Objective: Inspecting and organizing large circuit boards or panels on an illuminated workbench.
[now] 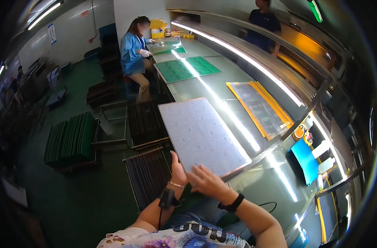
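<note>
A large whitish panel (201, 134) with a fine printed pattern, like a circuit board panel, lies in front of me at a slant, along the near part of the workbench's left side. My left hand (179, 172) is at its near left edge, thumb up along the edge; the other fingers are mostly hidden, seemingly under the panel. At the near edge, my right hand (207, 181) has its fingers stretched out over the panel's surface, slightly blurred. Whether the fingertips press on it I cannot tell.
Farther along the bench (188, 91) lie a green panel (186, 69) and a yellow-edged screen frame (260, 107). A gloved co-worker (132, 51) sits at the far end; another person (265, 22) stands behind the bench. Racks (147, 177) and green panels (70, 138) stand at left.
</note>
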A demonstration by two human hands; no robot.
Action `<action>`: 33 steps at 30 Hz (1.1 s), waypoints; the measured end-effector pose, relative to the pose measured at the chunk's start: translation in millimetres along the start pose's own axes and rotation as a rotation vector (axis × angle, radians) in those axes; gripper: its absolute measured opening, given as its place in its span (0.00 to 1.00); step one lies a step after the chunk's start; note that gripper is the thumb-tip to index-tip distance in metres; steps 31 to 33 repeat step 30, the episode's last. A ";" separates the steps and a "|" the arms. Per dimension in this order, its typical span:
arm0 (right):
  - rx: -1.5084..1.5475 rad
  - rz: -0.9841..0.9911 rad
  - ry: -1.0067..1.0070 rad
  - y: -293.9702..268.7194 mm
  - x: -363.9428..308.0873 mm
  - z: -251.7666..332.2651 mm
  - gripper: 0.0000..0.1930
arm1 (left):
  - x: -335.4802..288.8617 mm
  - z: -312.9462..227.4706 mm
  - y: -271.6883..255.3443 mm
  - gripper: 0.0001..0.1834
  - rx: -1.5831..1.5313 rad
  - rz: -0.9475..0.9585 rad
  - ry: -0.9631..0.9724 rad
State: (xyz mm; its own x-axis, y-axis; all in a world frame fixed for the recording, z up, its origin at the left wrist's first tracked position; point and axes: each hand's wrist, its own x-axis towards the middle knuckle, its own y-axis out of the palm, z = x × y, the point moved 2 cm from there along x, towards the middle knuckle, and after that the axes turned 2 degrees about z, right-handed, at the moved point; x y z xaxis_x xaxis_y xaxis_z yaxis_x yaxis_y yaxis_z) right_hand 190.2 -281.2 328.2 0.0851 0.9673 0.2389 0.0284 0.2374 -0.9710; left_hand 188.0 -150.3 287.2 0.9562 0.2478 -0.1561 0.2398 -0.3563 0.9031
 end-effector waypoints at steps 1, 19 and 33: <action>0.135 -0.086 0.128 3.3 -3.0 5.6 0.28 | -3.3 2.0 -14.3 0.48 -0.045 0.021 -0.045; 0.766 -0.593 0.616 -59.3 23.3 -81.6 0.04 | -11.1 -21.0 -69.9 0.22 0.384 -0.179 -0.059; 0.986 -0.948 1.348 -30.4 -254.2 -317.2 0.11 | -152.8 -186.0 -127.3 0.20 0.550 -0.440 0.173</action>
